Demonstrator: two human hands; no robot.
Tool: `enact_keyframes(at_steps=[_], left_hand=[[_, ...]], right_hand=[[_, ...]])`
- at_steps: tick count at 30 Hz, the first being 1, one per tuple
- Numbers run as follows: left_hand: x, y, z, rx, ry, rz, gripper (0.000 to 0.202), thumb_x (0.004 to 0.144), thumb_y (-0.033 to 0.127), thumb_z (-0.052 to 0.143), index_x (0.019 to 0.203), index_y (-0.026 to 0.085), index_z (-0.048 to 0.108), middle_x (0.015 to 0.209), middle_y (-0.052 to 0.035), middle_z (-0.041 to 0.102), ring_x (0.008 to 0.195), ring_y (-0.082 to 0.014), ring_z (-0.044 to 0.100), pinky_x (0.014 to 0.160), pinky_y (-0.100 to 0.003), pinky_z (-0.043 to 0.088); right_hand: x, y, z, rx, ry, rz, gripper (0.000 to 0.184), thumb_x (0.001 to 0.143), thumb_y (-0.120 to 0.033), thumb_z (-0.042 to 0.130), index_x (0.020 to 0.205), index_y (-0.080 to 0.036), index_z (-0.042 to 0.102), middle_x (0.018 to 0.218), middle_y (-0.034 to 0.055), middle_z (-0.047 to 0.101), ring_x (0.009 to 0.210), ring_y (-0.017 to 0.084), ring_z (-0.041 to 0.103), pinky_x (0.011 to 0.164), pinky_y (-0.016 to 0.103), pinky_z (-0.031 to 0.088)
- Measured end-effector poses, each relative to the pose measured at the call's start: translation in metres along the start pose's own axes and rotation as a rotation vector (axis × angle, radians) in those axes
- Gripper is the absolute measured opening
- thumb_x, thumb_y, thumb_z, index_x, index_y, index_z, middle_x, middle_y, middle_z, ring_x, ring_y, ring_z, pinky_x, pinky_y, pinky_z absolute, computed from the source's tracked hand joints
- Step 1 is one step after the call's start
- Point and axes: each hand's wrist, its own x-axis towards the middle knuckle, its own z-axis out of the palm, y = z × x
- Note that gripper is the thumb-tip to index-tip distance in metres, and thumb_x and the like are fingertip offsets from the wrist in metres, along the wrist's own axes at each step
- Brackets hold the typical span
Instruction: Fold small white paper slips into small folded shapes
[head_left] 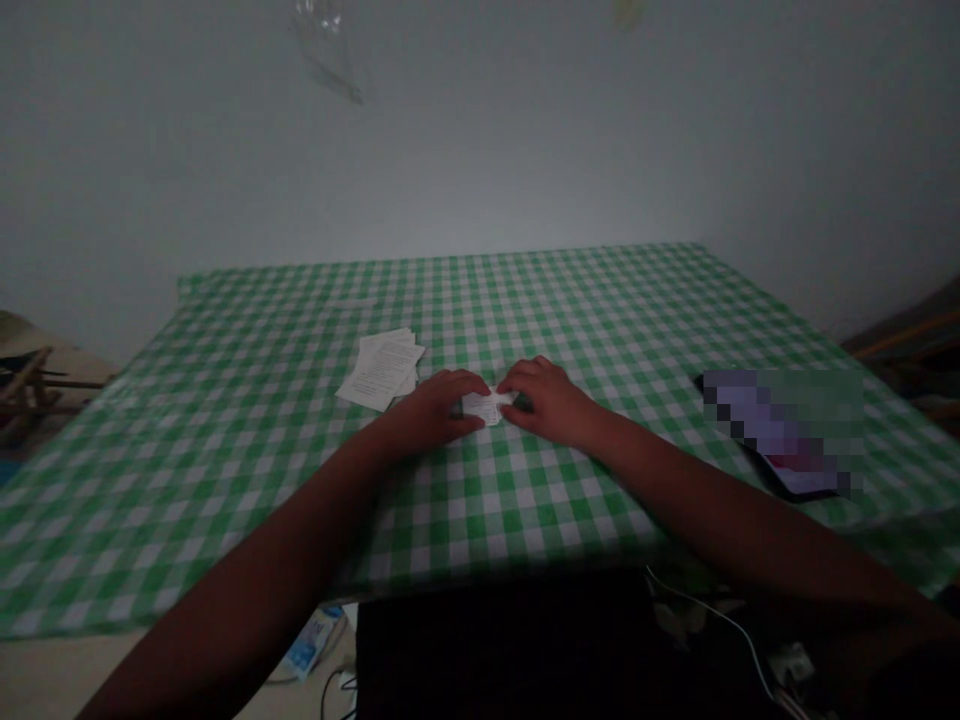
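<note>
A small piece of printed white paper (484, 407) lies on the checked tablecloth at the middle, between my two hands. My left hand (439, 408) has its thumb and fingers closed around the paper's left side. From the other side, my right hand (546, 400) pinches the paper's right end. Part of the paper is hidden under the fingers, and I cannot tell how it is folded. Just beyond my left hand, several loose printed sheets (381, 372) lie in an overlapping pile.
The green and white checked tablecloth (517, 500) covers the table up to the pale wall (525, 150). At the right lies a dark-edged, partly blurred flat device (765, 430). Below the front edge are a white cable (720, 610) and a blue packet (311, 640).
</note>
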Motion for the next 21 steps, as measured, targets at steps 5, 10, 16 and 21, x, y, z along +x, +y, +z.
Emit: enact_keyframes(at_steps=[5, 10, 16, 21], left_hand=[[-0.0009, -0.0027, -0.0003, -0.008, 0.002, -0.009, 0.036, 0.082, 0.026, 0.067, 0.117, 0.024, 0.058, 0.126, -0.0048, 0.063, 0.123, -0.0213, 0.055, 0.109, -0.042, 0.043], [-0.0010, -0.0026, -0.0013, -0.030, -0.014, -0.018, 0.036, 0.083, 0.027, 0.066, 0.118, 0.025, 0.057, 0.127, -0.0055, 0.062, 0.124, -0.0219, 0.054, 0.110, -0.043, 0.041], [-0.0015, -0.0018, -0.0028, -0.040, -0.044, -0.035, 0.037, 0.084, 0.030, 0.065, 0.119, 0.025, 0.056, 0.129, -0.0055, 0.060, 0.126, -0.0225, 0.052, 0.111, -0.043, 0.040], [-0.0019, -0.0045, -0.0014, -0.031, -0.032, -0.002, 0.036, 0.084, 0.029, 0.064, 0.119, 0.025, 0.056, 0.128, -0.0050, 0.061, 0.126, -0.0225, 0.051, 0.111, -0.043, 0.039]], right_hand=[[0.0011, -0.0007, 0.0002, 0.039, -0.023, 0.063, 0.021, 0.088, -0.037, 0.066, 0.103, -0.023, 0.066, 0.107, 0.0053, 0.064, 0.102, 0.024, 0.054, 0.089, 0.040, 0.038], [0.0027, -0.0027, 0.0021, 0.041, -0.003, 0.136, 0.025, 0.086, -0.038, 0.068, 0.105, -0.022, 0.064, 0.110, 0.0063, 0.062, 0.105, 0.025, 0.053, 0.091, 0.040, 0.038], [0.0038, -0.0049, 0.0021, 0.024, -0.019, 0.150, 0.025, 0.085, -0.039, 0.068, 0.103, -0.022, 0.065, 0.109, 0.0070, 0.061, 0.105, 0.025, 0.054, 0.091, 0.042, 0.039], [0.0051, -0.0047, 0.0015, 0.064, -0.014, 0.165, 0.020, 0.083, -0.036, 0.070, 0.098, -0.022, 0.064, 0.108, 0.0057, 0.062, 0.105, 0.025, 0.054, 0.091, 0.041, 0.037]])
